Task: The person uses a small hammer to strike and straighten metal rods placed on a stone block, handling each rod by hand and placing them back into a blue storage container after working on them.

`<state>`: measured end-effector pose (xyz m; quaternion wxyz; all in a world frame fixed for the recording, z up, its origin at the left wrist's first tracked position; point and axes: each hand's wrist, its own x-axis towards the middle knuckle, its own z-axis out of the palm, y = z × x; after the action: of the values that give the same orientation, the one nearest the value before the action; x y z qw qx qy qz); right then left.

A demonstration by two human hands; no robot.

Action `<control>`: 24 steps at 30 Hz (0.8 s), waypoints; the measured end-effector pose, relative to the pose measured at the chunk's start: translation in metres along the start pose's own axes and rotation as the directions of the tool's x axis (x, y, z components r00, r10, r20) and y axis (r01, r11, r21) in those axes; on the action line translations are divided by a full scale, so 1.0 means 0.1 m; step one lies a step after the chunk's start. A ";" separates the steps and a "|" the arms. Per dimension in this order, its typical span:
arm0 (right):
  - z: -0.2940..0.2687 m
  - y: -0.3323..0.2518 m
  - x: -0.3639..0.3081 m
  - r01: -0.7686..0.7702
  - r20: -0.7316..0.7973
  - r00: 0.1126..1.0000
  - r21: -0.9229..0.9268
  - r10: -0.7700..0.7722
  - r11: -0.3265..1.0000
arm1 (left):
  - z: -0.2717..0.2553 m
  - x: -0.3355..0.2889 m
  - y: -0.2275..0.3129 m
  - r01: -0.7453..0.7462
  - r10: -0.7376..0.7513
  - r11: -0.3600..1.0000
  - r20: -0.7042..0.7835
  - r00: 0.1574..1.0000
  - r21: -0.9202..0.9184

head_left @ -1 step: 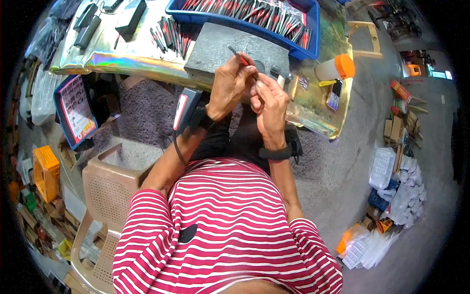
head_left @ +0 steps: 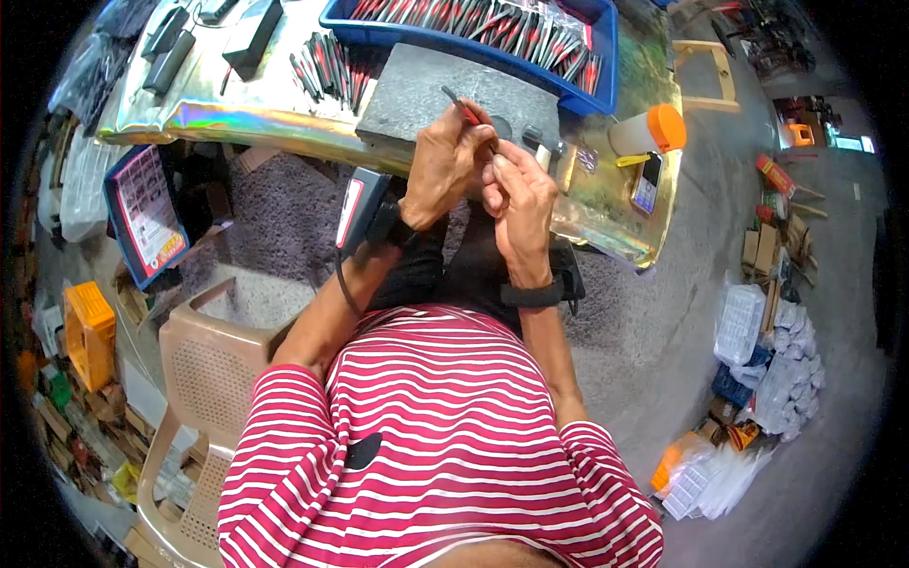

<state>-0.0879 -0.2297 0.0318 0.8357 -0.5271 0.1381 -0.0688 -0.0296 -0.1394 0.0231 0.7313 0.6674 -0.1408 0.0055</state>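
Note:
A slim red-and-black tool [head_left: 468, 113] slants between my hands above the near edge of a grey stone block [head_left: 417, 87]. My left hand [head_left: 443, 166] is closed around its middle, and the dark tip sticks out up and to the left. With thumb and fingers pinched, my right hand [head_left: 524, 204] grips the tool's lower end. The fingers hide most of that end, so its exact kind cannot be made out. Similar red-and-black tools [head_left: 327, 71] lie in a pile left of the block. Many more fill a blue tray [head_left: 454, 44] behind it.
At the table's right stand an orange-lidded bottle [head_left: 636, 134] and a phone [head_left: 647, 185]. Black boxes [head_left: 252, 38] sit far left on the shiny table cover. A beige plastic chair [head_left: 213, 355] is at my left, near an orange crate [head_left: 90, 333]. Plastic-wrapped goods [head_left: 781, 364] lie on the right floor.

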 end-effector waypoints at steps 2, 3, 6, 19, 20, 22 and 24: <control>-0.01 0.03 0.02 -0.016 0.006 1.000 -0.003 0.016 1.000 | 0.01 0.04 -0.01 0.010 -0.011 0.999 0.007 1.000 0.044; -0.02 0.03 0.03 -0.016 0.014 1.000 0.012 0.016 1.000 | 0.01 0.05 -0.02 0.001 -0.001 0.999 0.010 1.000 0.037; -0.05 0.03 0.01 -0.037 -0.032 0.999 0.030 0.038 0.999 | 0.02 0.11 -0.08 -0.003 0.003 1.000 0.022 1.000 -0.004; -0.46 -0.33 -0.24 0.010 -0.068 0.998 0.020 -0.009 1.000 | 0.05 0.18 -0.11 0.129 -0.134 0.990 0.105 0.985 0.057; -0.50 -0.32 -0.24 0.019 -0.085 0.996 0.015 -0.018 1.000 | 0.05 0.18 -0.11 0.140 -0.144 0.989 0.106 0.984 0.044; -0.57 -0.29 -0.23 0.017 -0.113 0.994 0.023 -0.014 1.000 | 0.05 0.18 -0.12 0.151 -0.154 0.988 0.108 0.982 0.032; -0.61 -0.27 -0.24 0.019 -0.157 0.987 0.004 -0.018 1.000 | 0.05 0.19 -0.14 0.139 -0.139 0.990 0.114 0.984 0.013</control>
<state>-0.1283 -0.2878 0.0349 0.8230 -0.5190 0.1982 -0.1182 -0.0098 -0.1487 0.0140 0.7190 0.6766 -0.1355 -0.0835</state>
